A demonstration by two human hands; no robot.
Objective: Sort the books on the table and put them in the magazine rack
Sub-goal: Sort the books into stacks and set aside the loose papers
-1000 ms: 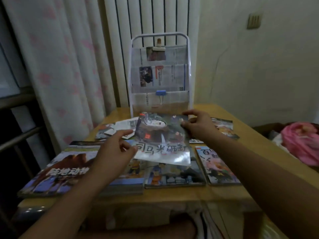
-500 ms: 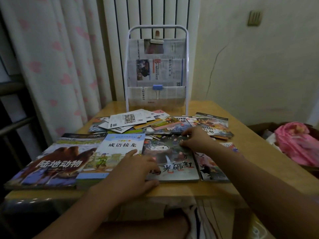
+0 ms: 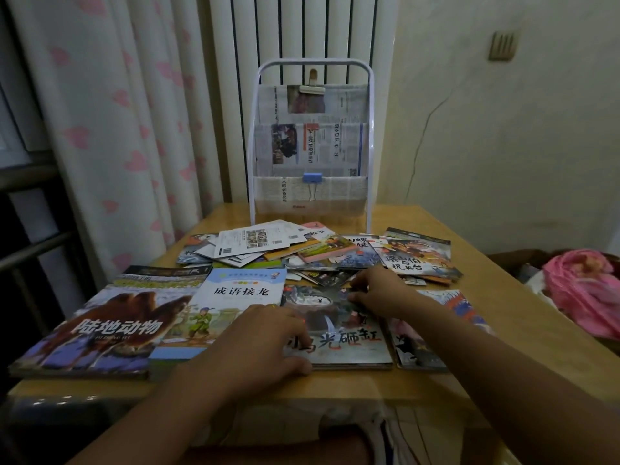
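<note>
- Head view looks down at a wooden bench [image 3: 496,290] with many books on it.
- At the near left lies a big camel book [image 3: 100,330], flat on the bench.
- Just right of it lies a pale blue book [image 3: 235,297], touching the camel book's edge.
- The left hand [image 3: 265,344] rests on the near left part of the dark picture book [image 3: 349,344]. Its fingers are bent down on the cover, and its thumb lies along the near edge. It presses the book; its grip is not wrapped round it.
- The dark picture book lies flat in the near middle of the bench.
- The right hand [image 3: 379,290] sits on the far edge of the same book. Its fingers are curled at that edge. I cannot tell if they pinch it.
- Farther away is a messy pile of thin books and papers [image 3: 302,250].
- At the far middle stands the white magazine rack [image 3: 310,146], upright, with newspapers clipped inside.
- On the far right lies a pink cloth [image 3: 583,290], off the bench.
</note>
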